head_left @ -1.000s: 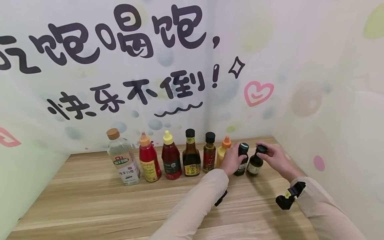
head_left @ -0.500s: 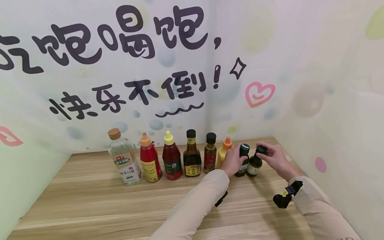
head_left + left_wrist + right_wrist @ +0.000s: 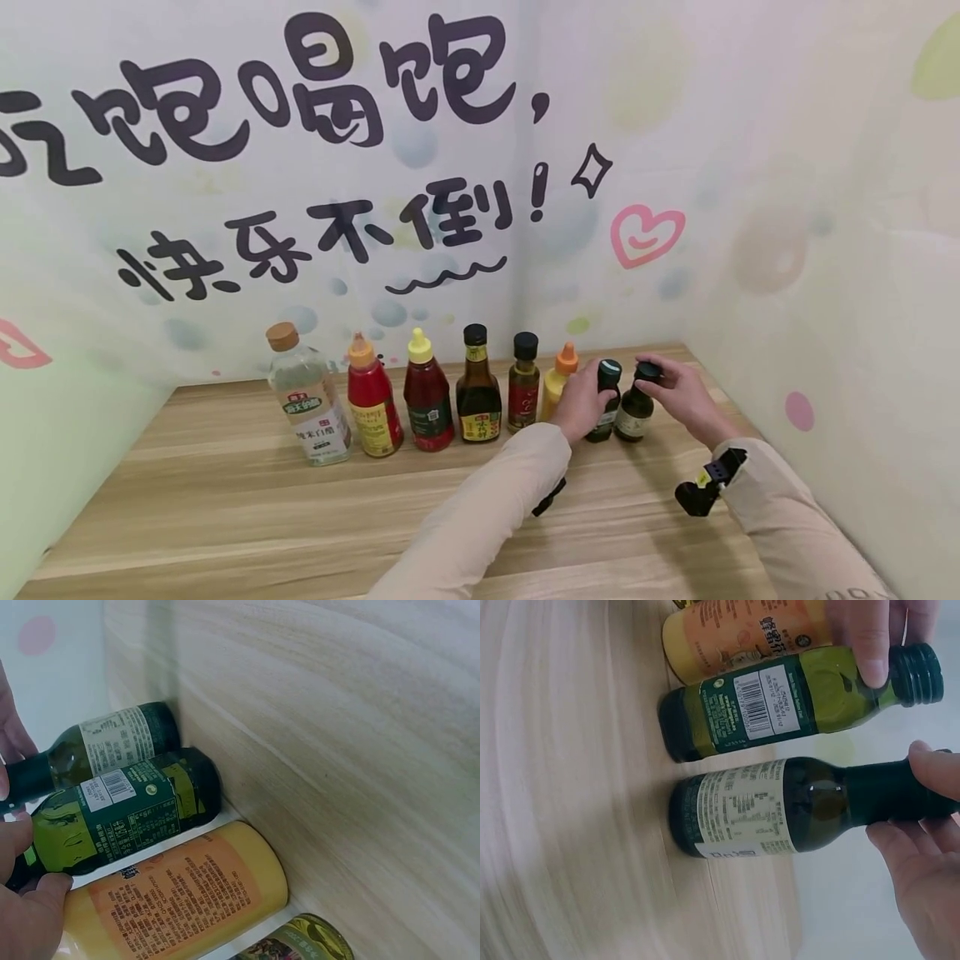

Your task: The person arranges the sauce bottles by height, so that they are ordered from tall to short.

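Note:
My left hand grips the upper part of a green glass oil bottle with a dark cap and a barcode label. With thumb and fingers, my right hand holds the neck of a dark round bottle with a cream label. Both bottles stand upright on the table, close side by side at the right end of a row. Just left of the green bottle is a yellow squeeze bottle with an orange cap, partly hidden behind my left hand in the head view.
Leftward along the row stand a small dark-capped bottle, a soy sauce bottle, two red sauce bottles, one yellow-capped and one orange-capped, and a clear vinegar bottle. A printed wall rises behind the wooden table.
My right hand has shifted slightly left with the dark round bottle, narrowing its gap to the green bottle. My left hand stays in place on the green bottle.

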`<action>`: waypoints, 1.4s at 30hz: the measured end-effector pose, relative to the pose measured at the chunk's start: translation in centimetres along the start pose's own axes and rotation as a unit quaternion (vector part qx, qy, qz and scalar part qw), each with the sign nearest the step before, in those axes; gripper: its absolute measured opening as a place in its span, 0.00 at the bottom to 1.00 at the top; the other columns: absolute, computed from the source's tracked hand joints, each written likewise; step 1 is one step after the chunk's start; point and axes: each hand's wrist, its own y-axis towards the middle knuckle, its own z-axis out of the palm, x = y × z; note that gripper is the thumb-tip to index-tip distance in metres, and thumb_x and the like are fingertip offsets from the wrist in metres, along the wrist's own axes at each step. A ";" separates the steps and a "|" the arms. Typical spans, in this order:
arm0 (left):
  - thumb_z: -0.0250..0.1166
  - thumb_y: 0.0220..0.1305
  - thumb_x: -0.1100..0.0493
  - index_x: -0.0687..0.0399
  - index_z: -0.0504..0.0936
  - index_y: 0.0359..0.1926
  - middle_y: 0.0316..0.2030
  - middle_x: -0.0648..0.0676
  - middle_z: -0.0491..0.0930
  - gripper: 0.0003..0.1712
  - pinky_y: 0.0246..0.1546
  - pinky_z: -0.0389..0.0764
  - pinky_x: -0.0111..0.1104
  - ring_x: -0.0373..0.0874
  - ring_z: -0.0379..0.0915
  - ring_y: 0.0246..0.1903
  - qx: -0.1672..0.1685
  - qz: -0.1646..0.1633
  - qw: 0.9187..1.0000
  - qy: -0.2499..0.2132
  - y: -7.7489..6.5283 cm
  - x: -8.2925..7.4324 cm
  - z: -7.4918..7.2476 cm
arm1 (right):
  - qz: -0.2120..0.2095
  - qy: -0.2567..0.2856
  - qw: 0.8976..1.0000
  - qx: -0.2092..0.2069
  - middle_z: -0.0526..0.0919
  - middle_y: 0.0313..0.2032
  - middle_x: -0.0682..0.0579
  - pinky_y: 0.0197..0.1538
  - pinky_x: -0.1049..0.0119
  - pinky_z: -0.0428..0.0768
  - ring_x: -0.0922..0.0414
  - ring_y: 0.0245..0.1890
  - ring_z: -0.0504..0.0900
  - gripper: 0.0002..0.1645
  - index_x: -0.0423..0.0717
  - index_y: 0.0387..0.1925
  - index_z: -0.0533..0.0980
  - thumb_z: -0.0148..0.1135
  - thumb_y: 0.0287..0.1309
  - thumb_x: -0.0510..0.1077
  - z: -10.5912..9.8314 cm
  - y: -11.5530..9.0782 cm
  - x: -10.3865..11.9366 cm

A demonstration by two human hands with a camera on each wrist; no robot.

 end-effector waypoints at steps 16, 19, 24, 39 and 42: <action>0.64 0.54 0.62 0.60 0.70 0.47 0.40 0.55 0.77 0.20 0.40 0.73 0.25 0.42 0.74 0.40 0.005 -0.012 1.000 0.003 -0.8 -0.2 -1.4 | -0.015 -0.003 1.000 0.002 0.65 0.54 0.31 0.46 0.50 0.73 0.38 0.49 0.71 0.26 0.35 0.56 0.65 0.56 0.55 0.34 1.4 0.3 0.1; 0.63 0.54 0.62 0.59 0.70 0.47 0.40 0.55 0.77 0.19 0.38 0.74 0.26 0.41 0.74 0.40 0.005 -0.025 1.000 -0.002 -0.9 -0.3 -1.5 | -0.020 -0.007 1.000 0.001 0.65 0.54 0.32 0.46 0.51 0.74 0.39 0.49 0.71 0.26 0.35 0.57 0.64 0.56 0.56 0.35 1.8 0.2 0.1; 0.63 0.55 0.60 0.59 0.68 0.49 0.41 0.54 0.76 0.21 0.38 0.74 0.27 0.42 0.74 0.40 0.012 -0.040 0.999 -0.003 -1.0 -0.4 -1.5 | -0.022 -0.005 1.000 0.004 0.65 0.55 0.32 0.46 0.50 0.74 0.39 0.50 0.71 0.28 0.36 0.59 0.62 0.55 0.57 0.36 2.0 -0.1 0.1; 0.59 0.58 0.60 0.59 0.58 0.62 0.54 0.54 0.69 0.33 0.48 0.70 0.28 0.43 0.68 0.51 -0.005 0.038 0.998 -0.049 -2.9 -0.1 -2.6 | -0.013 -0.098 0.994 0.050 0.57 0.59 0.29 0.49 0.43 0.68 0.33 0.54 0.62 0.38 0.39 0.66 0.50 0.53 0.59 0.46 0.0 -0.7 1.0; 0.60 0.57 0.60 0.55 0.64 0.59 0.50 0.52 0.73 0.28 0.42 0.73 0.26 0.42 0.71 0.46 -0.022 0.067 0.997 -0.035 -3.4 0.2 -3.2 | -0.013 -0.119 0.991 0.054 0.55 0.60 0.30 0.52 0.41 0.64 0.34 0.56 0.60 0.41 0.41 0.67 0.45 0.52 0.60 0.51 -1.2 -0.9 1.6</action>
